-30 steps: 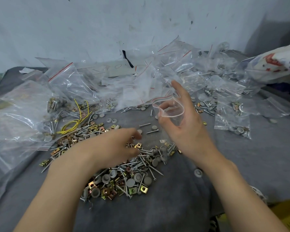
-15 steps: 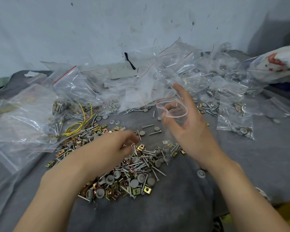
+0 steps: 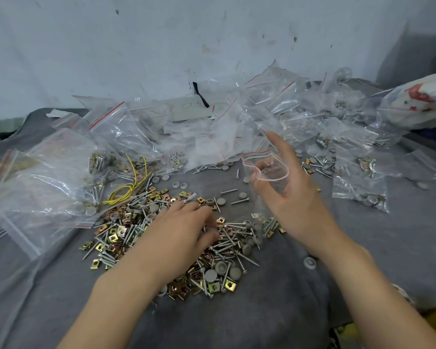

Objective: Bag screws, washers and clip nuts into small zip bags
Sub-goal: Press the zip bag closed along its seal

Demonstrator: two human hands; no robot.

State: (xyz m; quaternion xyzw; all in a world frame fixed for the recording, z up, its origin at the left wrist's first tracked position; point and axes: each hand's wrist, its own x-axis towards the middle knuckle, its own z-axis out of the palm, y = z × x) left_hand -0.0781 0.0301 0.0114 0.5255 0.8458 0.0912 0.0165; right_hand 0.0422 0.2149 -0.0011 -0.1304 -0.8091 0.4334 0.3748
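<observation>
One small zip bag, seemingly empty, is held mouth-open above the table by the right hand. The left hand curls into the pile of screws, washers and clip nuts, its pinch hidden. Step: picking. Next, carry pieces to the bag's mouth.

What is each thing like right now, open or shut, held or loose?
small zip bag, mouth open, held up.
right hand, grips the small zip bag.
left hand, fingers curled down in the pile.
pile of screws, washers and clip nuts, loose on the grey cloth.
filled bag, lying flat, parts inside.
yellow wire, bent, beside the pile.
</observation>
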